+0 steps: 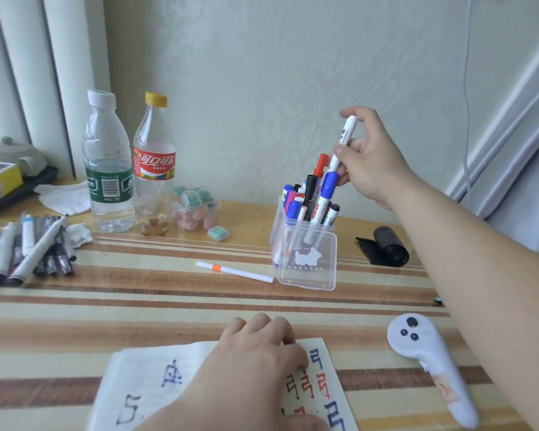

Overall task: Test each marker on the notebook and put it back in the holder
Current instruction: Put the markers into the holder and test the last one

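My right hand (371, 157) grips a white marker with a blue cap (339, 157), cap pointing down, right above the clear plastic holder (305, 262). The holder stands at the middle right of the table and is crowded with blue, red and black capped markers (305, 197). My left hand (255, 362) rests with curled fingers on the white notebook (156, 368) at the near edge. The page shows blue, red and black test marks (321, 381).
A white pen with an orange band (234, 271) lies left of the holder. A pile of markers (28, 247) sits at the far left. Two bottles (131, 163), a candy jar (195, 209), a black roll (386, 245) and a white controller (433, 365) stand around.
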Action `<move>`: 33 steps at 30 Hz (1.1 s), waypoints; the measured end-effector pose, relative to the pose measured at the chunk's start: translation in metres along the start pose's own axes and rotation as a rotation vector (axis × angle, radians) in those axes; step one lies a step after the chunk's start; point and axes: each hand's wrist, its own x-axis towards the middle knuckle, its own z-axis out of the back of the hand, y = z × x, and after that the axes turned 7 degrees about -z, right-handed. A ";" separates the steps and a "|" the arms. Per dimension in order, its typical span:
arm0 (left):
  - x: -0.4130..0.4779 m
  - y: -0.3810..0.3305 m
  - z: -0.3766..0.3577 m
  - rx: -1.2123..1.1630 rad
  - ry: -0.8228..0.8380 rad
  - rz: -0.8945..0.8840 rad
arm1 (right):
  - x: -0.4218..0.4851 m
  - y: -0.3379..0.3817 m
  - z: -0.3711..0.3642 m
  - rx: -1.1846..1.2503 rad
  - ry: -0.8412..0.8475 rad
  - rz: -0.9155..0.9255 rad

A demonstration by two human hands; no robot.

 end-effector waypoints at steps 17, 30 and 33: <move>-0.002 -0.004 0.005 -0.014 -0.003 0.028 | 0.008 -0.018 -0.003 0.108 -0.260 -0.206; -0.005 -0.008 0.004 -0.081 -0.193 0.075 | -0.011 -0.022 -0.010 0.218 -0.224 -0.060; -0.005 -0.007 0.002 -0.078 -0.209 0.067 | -0.018 -0.024 -0.009 0.173 -0.268 -0.008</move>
